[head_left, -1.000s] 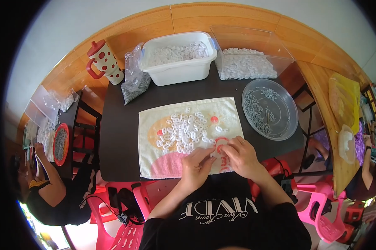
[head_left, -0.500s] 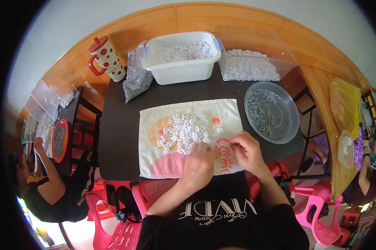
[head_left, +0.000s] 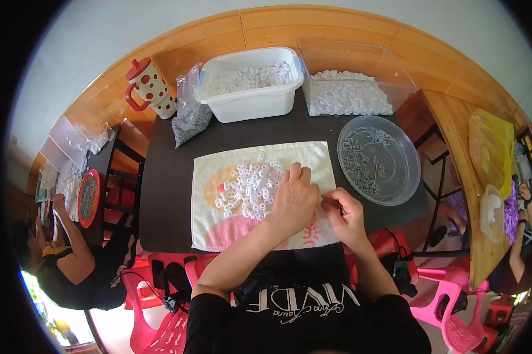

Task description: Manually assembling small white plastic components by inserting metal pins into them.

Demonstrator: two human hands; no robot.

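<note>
A pile of small white plastic pieces with holes (head_left: 251, 190) lies on a patterned towel (head_left: 210, 168) in front of me. My left hand (head_left: 295, 197) is over the pile's right edge, back upward, fingers bent down and pressed together; its fingertips and anything in them are hidden. Close beside it, above the towel's right part, my right hand (head_left: 344, 215) is closed in a pinch. What it pinches is too small or hidden to make out. Beyond it stands a round clear tub (head_left: 408, 183) holding small grey pieces (head_left: 360, 165).
Along the back stand a dotted tumbler (head_left: 151, 88), a bag of grey pieces (head_left: 190, 121), a white bin of white pieces (head_left: 251, 109) and a clear box of white pieces (head_left: 348, 97). People work at left (head_left: 71, 259) and right (head_left: 519, 253). A pink chair (head_left: 448, 307) stands behind.
My left hand has moved forward and slightly right, from the towel's near part to the pile's right edge. My right hand stays nearly in place, pinched. The view has shifted slightly.
</note>
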